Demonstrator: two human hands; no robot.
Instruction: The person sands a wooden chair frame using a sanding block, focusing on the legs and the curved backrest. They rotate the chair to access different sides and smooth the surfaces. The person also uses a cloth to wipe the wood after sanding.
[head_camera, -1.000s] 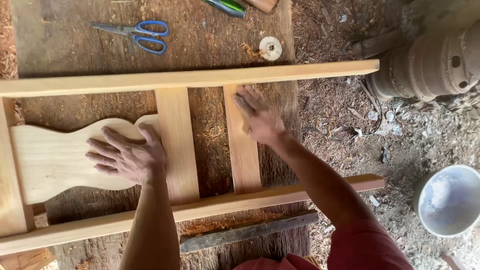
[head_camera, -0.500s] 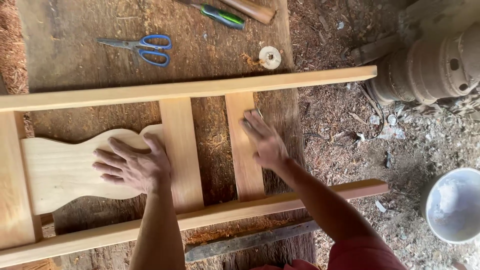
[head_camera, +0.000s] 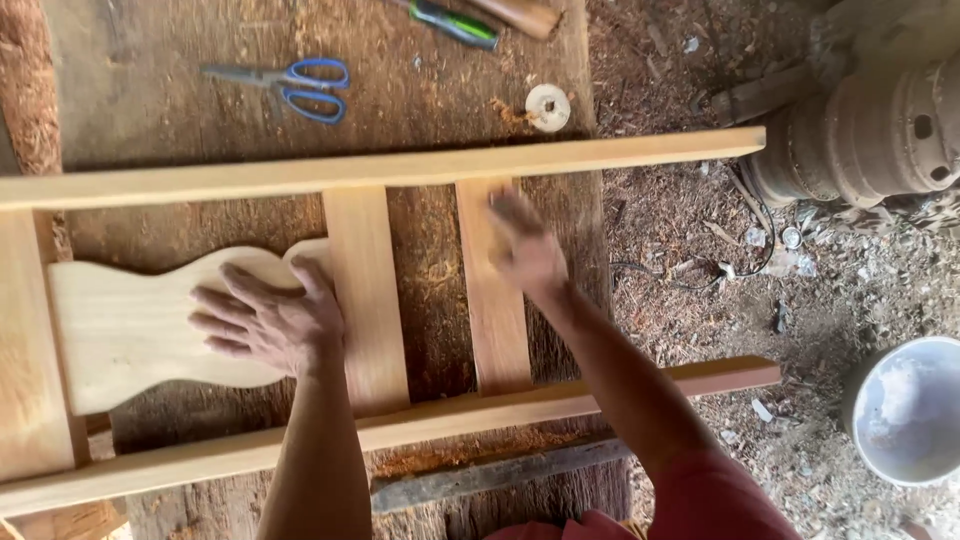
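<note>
Two hands on pale wooden frame (head_camera: 380, 170). Right hand (head_camera: 525, 245), blurred, spread unclear, lies on narrow upright slat (head_camera: 495, 320), long axis running toward body. Left hand (head_camera: 275, 320), fingers splayed flat, presses curved cut-out panel (head_camera: 130, 330), further left.

No packages, labels, signs or screens anywhere I can see here.
</note>
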